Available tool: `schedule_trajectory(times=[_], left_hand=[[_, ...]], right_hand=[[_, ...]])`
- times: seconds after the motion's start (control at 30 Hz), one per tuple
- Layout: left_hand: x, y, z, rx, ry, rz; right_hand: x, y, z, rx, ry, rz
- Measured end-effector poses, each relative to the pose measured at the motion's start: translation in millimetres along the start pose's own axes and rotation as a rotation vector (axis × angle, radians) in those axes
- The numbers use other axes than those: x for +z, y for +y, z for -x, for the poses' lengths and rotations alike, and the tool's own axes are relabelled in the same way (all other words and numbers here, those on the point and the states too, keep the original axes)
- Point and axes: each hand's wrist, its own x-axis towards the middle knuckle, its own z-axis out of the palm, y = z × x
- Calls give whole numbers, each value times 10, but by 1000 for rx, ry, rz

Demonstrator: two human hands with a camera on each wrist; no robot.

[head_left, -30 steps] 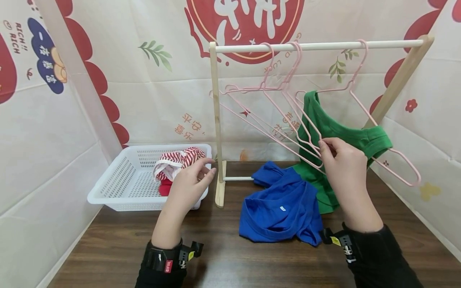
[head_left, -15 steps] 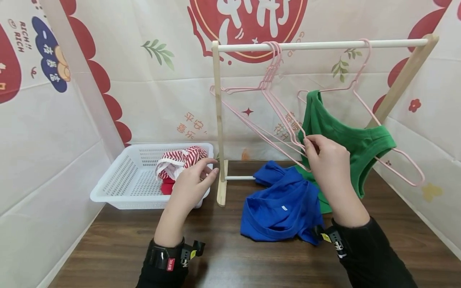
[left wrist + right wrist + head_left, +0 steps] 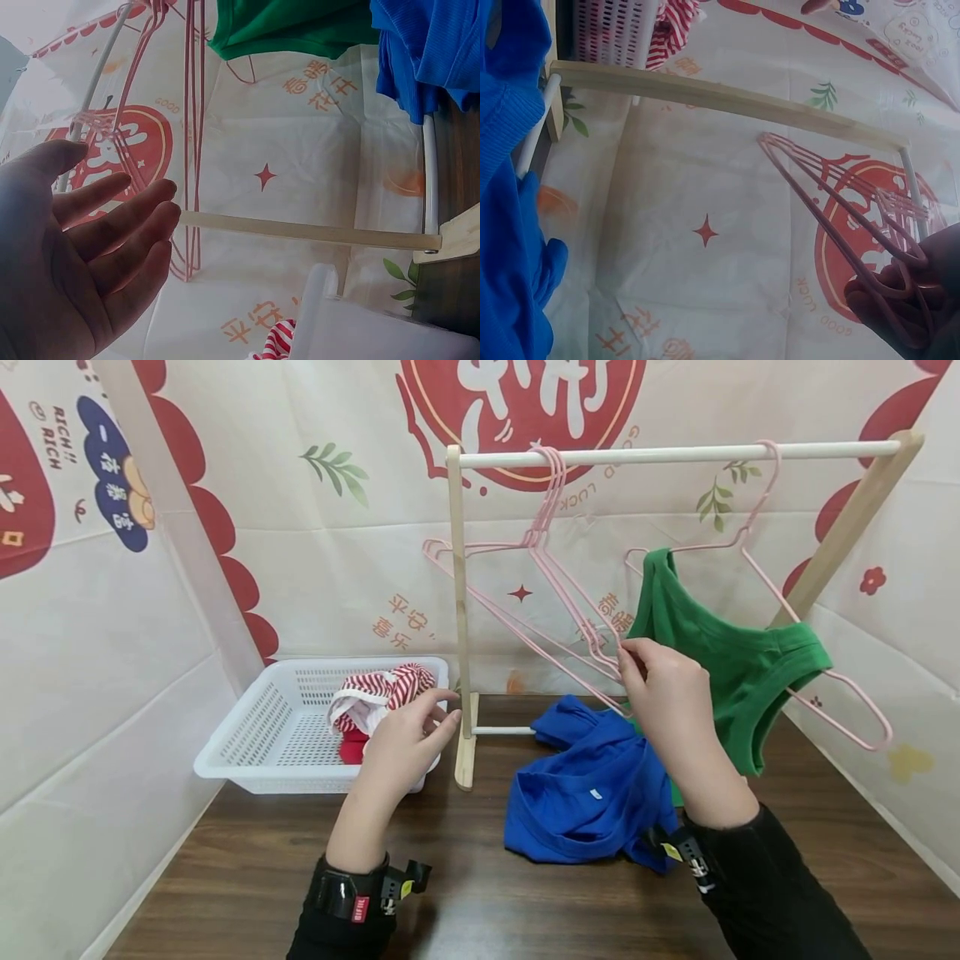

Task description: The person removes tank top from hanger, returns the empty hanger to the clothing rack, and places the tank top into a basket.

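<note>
A small wooden clothes rack (image 3: 459, 610) stands on the table, with several empty pink wire hangers (image 3: 525, 602) bunched near the left end of its white rail. My right hand (image 3: 660, 693) pinches their lower right ends, and the hangers (image 3: 840, 217) run to my fingers (image 3: 900, 315) in the right wrist view. A green top (image 3: 720, 652) hangs on another pink hanger (image 3: 840, 668) at the right. A blue shirt (image 3: 592, 793) lies crumpled on the table below. My left hand (image 3: 408, 739) hovers, relaxed and holding nothing, by the rack's left post; its palm (image 3: 67, 262) shows bare.
A white perforated basket (image 3: 262, 743) sits at the back left with red-and-white striped clothing (image 3: 378, 693) in it. Printed cloth walls close in on the left, back and right. The dark wooden tabletop (image 3: 480, 893) runs to the near edge.
My right hand has slid the empty pink hangers leftward along the rail, bunching them near the left post. The left hand has barely moved.
</note>
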Motion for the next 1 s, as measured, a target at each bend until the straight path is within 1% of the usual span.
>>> schedule_trajectory(times=[0.4, 0.63, 0.77, 1.0], left_hand=[[52, 41, -10, 17, -10, -9], [101, 67, -28, 22, -28, -20], [149, 92, -49, 47, -50, -40], [234, 181, -80, 122, -127, -109]], right_hand=[[-74, 9, 25, 15, -37, 58], [-124, 26, 73, 50, -106, 19], [-169, 17, 83, 78, -151, -24], [-244, 32, 98, 119, -215, -58]])
